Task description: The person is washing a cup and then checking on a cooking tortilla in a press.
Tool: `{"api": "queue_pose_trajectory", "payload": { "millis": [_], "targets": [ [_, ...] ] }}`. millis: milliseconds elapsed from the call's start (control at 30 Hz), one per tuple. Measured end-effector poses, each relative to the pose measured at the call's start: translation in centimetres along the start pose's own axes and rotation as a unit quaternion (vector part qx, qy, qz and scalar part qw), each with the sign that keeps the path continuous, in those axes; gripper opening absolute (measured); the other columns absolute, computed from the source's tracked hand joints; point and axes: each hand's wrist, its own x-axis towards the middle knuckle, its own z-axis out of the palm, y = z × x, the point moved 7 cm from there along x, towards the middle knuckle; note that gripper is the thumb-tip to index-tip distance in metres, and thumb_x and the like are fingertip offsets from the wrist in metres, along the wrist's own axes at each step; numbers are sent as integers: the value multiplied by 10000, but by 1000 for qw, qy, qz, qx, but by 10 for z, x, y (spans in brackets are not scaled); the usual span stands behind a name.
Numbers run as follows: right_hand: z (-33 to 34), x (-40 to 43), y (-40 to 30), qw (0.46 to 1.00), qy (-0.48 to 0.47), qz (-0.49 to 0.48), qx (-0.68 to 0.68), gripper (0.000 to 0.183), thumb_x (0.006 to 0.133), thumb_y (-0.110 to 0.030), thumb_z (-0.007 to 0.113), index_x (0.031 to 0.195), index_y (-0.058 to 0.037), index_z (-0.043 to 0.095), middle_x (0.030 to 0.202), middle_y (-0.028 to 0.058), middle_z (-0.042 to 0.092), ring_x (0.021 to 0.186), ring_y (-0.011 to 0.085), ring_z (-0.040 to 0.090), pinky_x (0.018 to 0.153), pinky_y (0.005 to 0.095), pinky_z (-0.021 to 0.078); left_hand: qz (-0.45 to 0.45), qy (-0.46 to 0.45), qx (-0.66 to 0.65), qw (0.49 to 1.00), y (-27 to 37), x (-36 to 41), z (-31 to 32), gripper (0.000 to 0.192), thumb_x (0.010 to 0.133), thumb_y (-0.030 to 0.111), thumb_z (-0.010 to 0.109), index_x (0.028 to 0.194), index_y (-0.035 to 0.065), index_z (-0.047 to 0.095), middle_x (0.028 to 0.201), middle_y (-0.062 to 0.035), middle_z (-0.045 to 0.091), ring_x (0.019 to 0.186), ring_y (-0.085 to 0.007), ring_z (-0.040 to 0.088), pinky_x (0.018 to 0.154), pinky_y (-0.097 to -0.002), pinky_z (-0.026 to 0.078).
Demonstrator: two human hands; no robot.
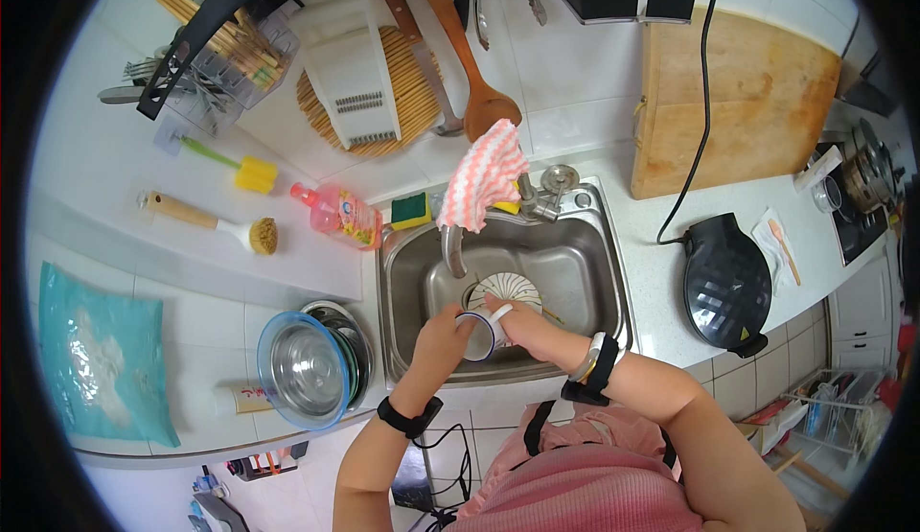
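A white mug with a dark blue rim (480, 339) is tilted over the near part of the steel sink (575, 244), its mouth turned towards me. My left hand (444, 339) grips its left side, with the thumb at the rim. On the other side, my right hand (528, 327) holds the mug near its handle. Beyond my hands, a white plate with dark radiating lines (509, 287) lies in the sink, partly hidden by them. The curved faucet spout (453, 253) hangs above, with a pink-and-white striped cloth (483, 176) draped over the faucet.
Left of the sink stand stacked bowls (305, 370) and a pink soap bottle (341, 217). A green-and-yellow sponge (411, 211) lies at the sink's back edge. On the right counter sit a black electric griddle (726, 284) and its cord, before a leaning wooden board (733, 101).
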Motion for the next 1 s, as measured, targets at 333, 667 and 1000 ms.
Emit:
{"api": "queue_pose_trajectory", "payload": {
  "millis": [333, 667, 1000],
  "targets": [
    [-30, -1, -15, 979, 116, -118, -118, 436, 934, -383, 403, 874, -1, 603, 625, 106, 585, 569, 199, 578, 556, 330, 459, -45, -3, -232, 972, -6, -14, 15, 283, 886, 183, 454, 1089, -12, 486, 1065, -214, 553, 1001, -331, 540, 776, -403, 463],
    [-8, -53, -61, 839, 171, -306, -417, 247, 847, -194, 486, 1005, -11, 534, 851, 192, 591, 816, 345, 577, 718, 421, 456, -236, -116, -715, 648, -7, -23, 62, 442, 858, 300, 351, 1213, 49, 429, 1197, -119, 509, 1090, -261, 522, 852, -459, 494],
    [58, -60, -35, 543, -5, -472, -694, 153, 700, -53, 520, 847, -16, 543, 810, 85, 558, 810, 238, 572, 1048, 392, 303, -186, -23, -524, 831, -37, -4, 71, 360, 837, 201, 396, 1157, 53, 467, 1102, -89, 526, 948, -191, 538, 726, -312, 502]
  ]
}}
